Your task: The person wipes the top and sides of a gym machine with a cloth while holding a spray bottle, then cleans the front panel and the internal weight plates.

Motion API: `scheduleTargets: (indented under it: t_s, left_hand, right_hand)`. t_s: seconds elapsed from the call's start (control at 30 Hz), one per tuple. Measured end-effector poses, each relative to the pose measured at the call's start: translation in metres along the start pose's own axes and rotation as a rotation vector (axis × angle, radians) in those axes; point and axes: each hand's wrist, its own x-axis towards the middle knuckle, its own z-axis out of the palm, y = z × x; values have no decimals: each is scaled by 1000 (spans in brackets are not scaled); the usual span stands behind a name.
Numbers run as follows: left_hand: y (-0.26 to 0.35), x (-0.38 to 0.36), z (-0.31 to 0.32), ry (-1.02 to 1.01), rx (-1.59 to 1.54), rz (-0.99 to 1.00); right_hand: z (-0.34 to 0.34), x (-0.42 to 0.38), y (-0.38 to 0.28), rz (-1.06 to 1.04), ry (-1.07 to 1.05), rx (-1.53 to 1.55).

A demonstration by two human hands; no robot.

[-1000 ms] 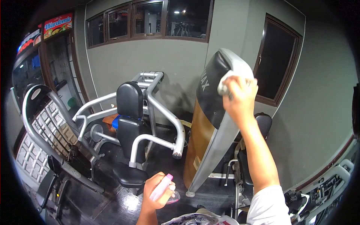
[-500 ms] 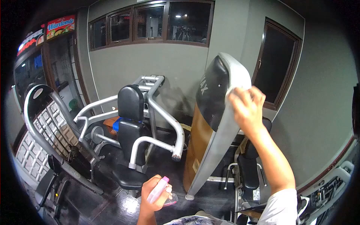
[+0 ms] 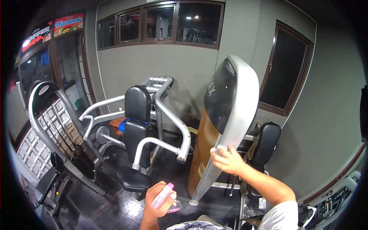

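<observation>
My left hand is wrapped round a pink and clear spray bottle at the bottom centre, its nozzle pointing up. Against the silver edge of a tall machine column, about halfway down, my right hand presses a whitish cloth, mostly covered by the fingers. The column has a black upper panel and a gold-brown lower panel.
A seated machine with a black backrest and silver arms is left of the column. Further left stands a weight-stack frame. Behind the right arm is another black pad. Windows line the grey wall.
My right hand has moved down the column's silver edge, from near the top to about its middle. My left hand still holds the spray bottle in nearly the same place. The view has shifted slightly.
</observation>
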Motion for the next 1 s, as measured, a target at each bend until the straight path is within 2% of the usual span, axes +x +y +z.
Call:
scheduleTargets:
  t_s: [0.1, 0.17, 0.2, 0.27, 0.33, 0.4, 0.47, 0.53, 0.6, 0.63, 0.7, 0.77, 0.8, 0.87, 0.97, 1.0]
  left_hand:
    - [-4, 0, -2, 24, 18, 12]
    - [-5, -1, 1, 48, 24, -36]
    - [-5, 0, 5, 48, -9, -47]
    - [-4, 2, 11, 49, -68, -63]
    - [-7, 2, 12, 23, -68, -49]
    - [-9, 2, 12, 23, -74, -40]
    - [-7, 0, 12, 36, -84, -47]
    - [-10, -2, 8, 26, -47, -53]
    - [-9, -1, 8, 27, -51, -58]
    - [-5, 0, 11, 36, -77, -61]
    - [-7, 5, 14, 16, -82, -57]
    - [-11, 10, 22, -12, -104, -70]
    - [-12, 12, 26, -28, -113, -78]
    - [-11, 15, 38, -49, -158, -89]
    - [-17, 16, 42, -82, -172, -89]
    - [-19, 16, 43, -90, -170, -88]
  right_hand:
    - [-51, 54, 66, 188, 217, -191]
    - [-80, 81, 99, 381, 268, -296]
    - [-92, 92, 103, 493, 318, -216]
    - [-81, 84, 100, 505, 339, -140]
    - [-44, 56, 69, 399, 333, -242]
    - [-4, 15, 19, 346, 210, -151]
    - [25, -28, -25, 193, 79, -87]
    - [21, -37, -38, 152, 1, -57]
    - [9, -29, -16, 168, 17, 25]
    - [-8, -14, 5, 146, 96, 13]
    - [-41, 17, 53, 229, 253, -122]
    - [-69, 47, 98, 378, 391, -221]
    - [-85, 61, 112, 519, 408, -210]
    - [-91, 73, 119, 690, 507, 25]
    - [-50, 44, 82, 572, 520, -97]
    - [-37, 30, 61, 555, 503, -47]
